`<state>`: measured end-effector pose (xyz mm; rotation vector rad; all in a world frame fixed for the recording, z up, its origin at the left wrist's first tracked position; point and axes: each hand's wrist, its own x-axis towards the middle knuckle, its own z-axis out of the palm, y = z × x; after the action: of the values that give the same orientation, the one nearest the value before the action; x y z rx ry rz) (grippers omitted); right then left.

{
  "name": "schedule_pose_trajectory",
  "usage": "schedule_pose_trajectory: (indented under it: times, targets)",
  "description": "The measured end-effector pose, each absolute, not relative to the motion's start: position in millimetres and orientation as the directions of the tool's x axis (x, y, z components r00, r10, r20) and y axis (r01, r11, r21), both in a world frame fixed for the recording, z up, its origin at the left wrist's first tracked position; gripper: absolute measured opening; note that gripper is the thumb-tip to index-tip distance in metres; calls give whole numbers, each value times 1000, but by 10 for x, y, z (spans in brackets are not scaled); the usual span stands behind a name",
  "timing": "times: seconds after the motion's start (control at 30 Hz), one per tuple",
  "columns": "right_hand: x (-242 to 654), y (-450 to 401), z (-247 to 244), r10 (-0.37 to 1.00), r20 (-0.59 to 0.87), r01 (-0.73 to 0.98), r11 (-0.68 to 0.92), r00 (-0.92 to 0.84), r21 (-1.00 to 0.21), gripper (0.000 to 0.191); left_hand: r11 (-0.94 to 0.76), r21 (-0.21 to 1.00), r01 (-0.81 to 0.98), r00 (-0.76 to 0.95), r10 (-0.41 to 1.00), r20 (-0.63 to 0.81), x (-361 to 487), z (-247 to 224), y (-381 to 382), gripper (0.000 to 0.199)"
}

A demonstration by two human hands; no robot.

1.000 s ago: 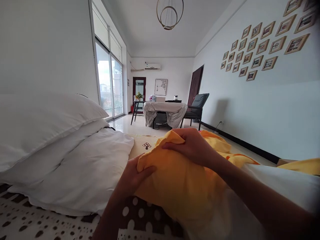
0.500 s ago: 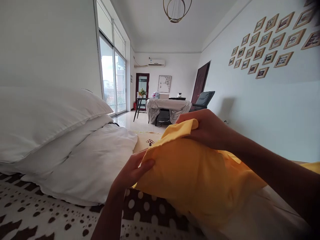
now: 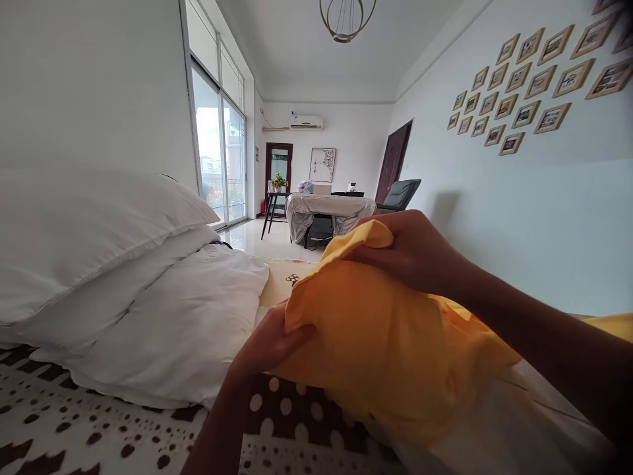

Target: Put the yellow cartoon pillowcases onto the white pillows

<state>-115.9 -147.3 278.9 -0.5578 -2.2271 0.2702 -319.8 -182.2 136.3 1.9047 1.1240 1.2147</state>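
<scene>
A yellow cloth (image 3: 376, 330) is stretched between my two hands, its folded edge rising from left to right. My left hand (image 3: 271, 336) pinches the left end of that edge between thumb and fingers. Higher up and to the right, my right hand (image 3: 410, 251) grips the edge near its upper corner, the thumb lying under the fold. The lower part of the cloth spreads over whitish fabric (image 3: 499, 422) at the lower right. Some fingertips of both hands are hidden by the cloth.
White pillows (image 3: 99, 231) are stacked on the left, on a brown and white patterned blanket (image 3: 148, 439). A cream cloth with a mushroom print (image 3: 279, 280) lies beyond my left hand. Farther back stand a covered table (image 3: 341, 206) and a black chair (image 3: 401, 194).
The view has shifted slightly. My left hand has moved a little right along the cloth's edge, and the fold at my right hand has curled over more.
</scene>
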Motion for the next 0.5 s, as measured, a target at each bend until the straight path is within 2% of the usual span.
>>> schedule_pose_trajectory:
  times: [0.17, 0.27, 0.37, 0.43, 0.5]
  targets:
    - [-1128, -1415, 2786, 530, 654, 370, 847, -539, -382, 24, -412, 887, 209, 194, 906, 375, -3246, 1393, -1881, 33]
    - [-1103, -1402, 2807, 566, 614, 420, 823, -551, -382, 23, -405, 895, 185, 158, 911, 380, -3206, 1414, -1927, 32]
    - [-1079, -1421, 2871, 582, 596, 473, 808, -553, -350, 25, -412, 885, 216, 62, 911, 408, -3119, 1425, -1947, 31]
    - [-1059, -1445, 2937, 565, 639, 511, 807, -521, -297, 31, -423, 867, 262, -6, 898, 440, -3069, 1433, -1952, 32]
    - [-1036, -1468, 3010, 523, 706, 542, 808, -477, -231, 38, -453, 828, 330, 0, 877, 480, -3037, 1440, -1953, 29]
